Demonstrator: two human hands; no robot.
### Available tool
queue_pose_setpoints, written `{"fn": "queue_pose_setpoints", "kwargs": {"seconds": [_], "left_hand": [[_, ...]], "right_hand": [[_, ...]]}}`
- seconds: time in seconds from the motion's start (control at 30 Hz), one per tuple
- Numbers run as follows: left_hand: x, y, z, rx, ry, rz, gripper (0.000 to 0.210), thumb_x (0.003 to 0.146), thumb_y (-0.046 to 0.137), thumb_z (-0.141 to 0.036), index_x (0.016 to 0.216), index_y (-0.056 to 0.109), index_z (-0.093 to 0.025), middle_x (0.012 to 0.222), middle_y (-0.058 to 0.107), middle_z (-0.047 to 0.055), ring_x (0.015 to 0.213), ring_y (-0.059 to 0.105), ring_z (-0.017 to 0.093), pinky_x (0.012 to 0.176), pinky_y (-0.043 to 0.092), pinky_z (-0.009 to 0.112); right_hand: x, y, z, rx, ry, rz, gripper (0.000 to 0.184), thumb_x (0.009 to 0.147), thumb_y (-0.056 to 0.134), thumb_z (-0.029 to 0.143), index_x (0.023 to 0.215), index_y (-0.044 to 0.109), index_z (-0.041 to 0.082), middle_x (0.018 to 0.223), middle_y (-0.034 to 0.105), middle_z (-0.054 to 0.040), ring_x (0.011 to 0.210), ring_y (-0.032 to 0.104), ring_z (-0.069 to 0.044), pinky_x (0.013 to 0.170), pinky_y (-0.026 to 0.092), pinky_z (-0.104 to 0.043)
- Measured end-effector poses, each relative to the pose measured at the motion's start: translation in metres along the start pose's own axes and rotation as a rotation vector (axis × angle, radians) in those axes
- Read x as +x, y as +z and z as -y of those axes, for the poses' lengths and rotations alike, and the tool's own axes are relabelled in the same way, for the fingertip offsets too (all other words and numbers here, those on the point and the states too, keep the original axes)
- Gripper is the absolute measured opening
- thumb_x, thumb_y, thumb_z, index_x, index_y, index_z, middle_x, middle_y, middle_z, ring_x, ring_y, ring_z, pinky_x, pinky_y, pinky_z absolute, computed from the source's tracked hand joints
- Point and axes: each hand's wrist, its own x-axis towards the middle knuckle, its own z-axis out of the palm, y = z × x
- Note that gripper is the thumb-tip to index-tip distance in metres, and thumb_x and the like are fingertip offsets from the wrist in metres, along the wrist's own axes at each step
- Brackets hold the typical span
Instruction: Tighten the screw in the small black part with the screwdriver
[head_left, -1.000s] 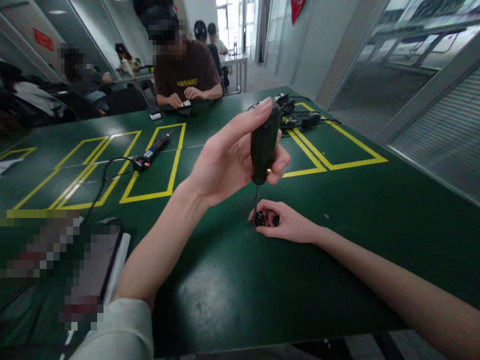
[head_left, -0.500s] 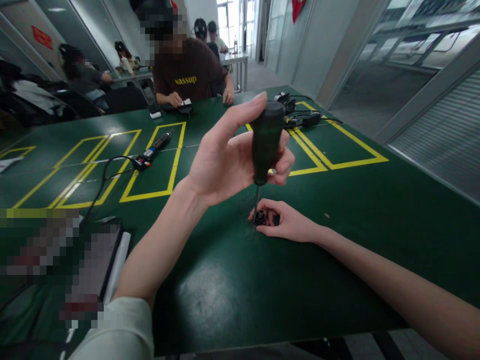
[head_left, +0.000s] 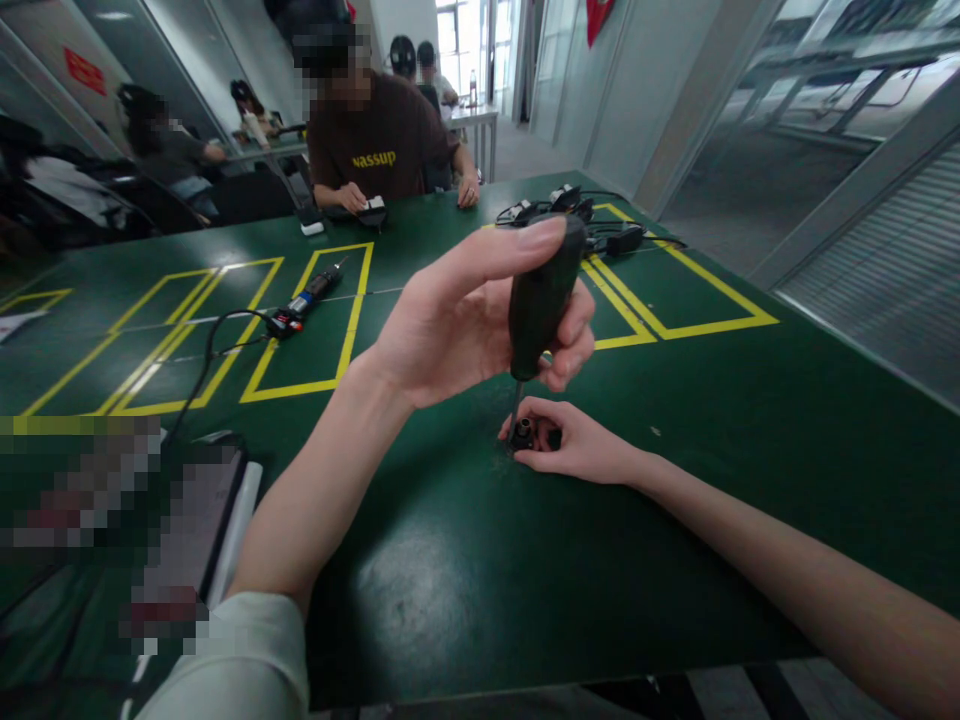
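Note:
My left hand (head_left: 457, 320) is wrapped round the dark handle of a screwdriver (head_left: 541, 305), its thumb lying over the top end. The handle leans to the right, and the thin shaft runs down to a small black part (head_left: 523, 432) on the table. Between thumb and fingers, my right hand (head_left: 577, 442) pinches that part, which has a short round metallic stub on top. Whether the tip sits in a screw or beside the part, I cannot tell.
The green table (head_left: 420, 600) carries yellow taped rectangles. An electric screwdriver (head_left: 311, 295) with a cable lies left. Black cables and adapters (head_left: 592, 225) lie at the back right. A co-worker (head_left: 390, 140) sits opposite, and a device (head_left: 195, 530) is at the near left.
The screwdriver's handle has tipped to the right and sunk slightly, my left hand moving with it. My right hand keeps its place on the black part. The co-worker's hand has shifted a little.

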Motion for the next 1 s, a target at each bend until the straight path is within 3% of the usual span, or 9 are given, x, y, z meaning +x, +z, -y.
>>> {"fn": "queue_pose_setpoints", "kwargs": {"seconds": [0.2,0.4,0.57,0.73,1.0], "left_hand": [[0.0033,0.0006,-0.0008,-0.059,-0.064,-0.118,0.067,0.09,0.05,-0.081,0.065,0.051,-0.019,0.058,0.049,0.001,0.049,0.05,0.011,0.05,0.045,0.025],[0.0056,-0.0069,-0.0003,-0.11,-0.081,-0.052,0.077,0.084,0.046,-0.091,0.072,0.063,-0.017,0.058,0.052,0.003,0.053,0.052,0.013,0.053,0.049,0.027],[0.0049,-0.0043,0.0003,-0.114,-0.101,-0.095,0.077,0.089,0.039,-0.088,0.066,0.058,-0.018,0.059,0.053,0.003,0.056,0.057,0.014,0.057,0.052,0.027],[0.0031,-0.0017,0.0037,-0.084,-0.05,-0.076,0.072,0.089,0.042,-0.087,0.077,0.06,-0.018,0.07,0.063,0.004,0.062,0.063,0.015,0.061,0.055,0.028],[0.003,-0.0034,0.0048,-0.027,-0.019,-0.065,0.072,0.088,0.047,-0.084,0.08,0.068,-0.016,0.064,0.06,0.005,0.056,0.055,0.014,0.056,0.05,0.028]], "right_hand": [[0.0,-0.0001,0.0,0.005,0.001,-0.002,0.028,0.081,0.074,0.036,0.103,0.066,0.019,0.094,0.072,-0.0039,0.066,0.058,-0.012,0.06,0.047,-0.025],[-0.0002,-0.0006,-0.0002,0.008,0.002,0.002,0.028,0.081,0.075,0.035,0.102,0.066,0.019,0.094,0.072,-0.004,0.067,0.059,-0.012,0.061,0.049,-0.025],[-0.0004,-0.0008,0.0007,0.0,-0.003,0.001,0.027,0.082,0.076,0.033,0.103,0.066,0.019,0.094,0.072,-0.003,0.067,0.06,-0.012,0.061,0.05,-0.025],[-0.0011,-0.0014,0.0027,-0.007,-0.002,0.005,0.027,0.083,0.075,0.034,0.104,0.066,0.02,0.09,0.071,-0.0018,0.067,0.059,-0.012,0.062,0.05,-0.026],[-0.0006,-0.0014,0.0019,-0.01,-0.002,0.004,0.026,0.082,0.075,0.033,0.103,0.067,0.019,0.086,0.068,-0.0007,0.066,0.057,-0.011,0.06,0.048,-0.025]]}}
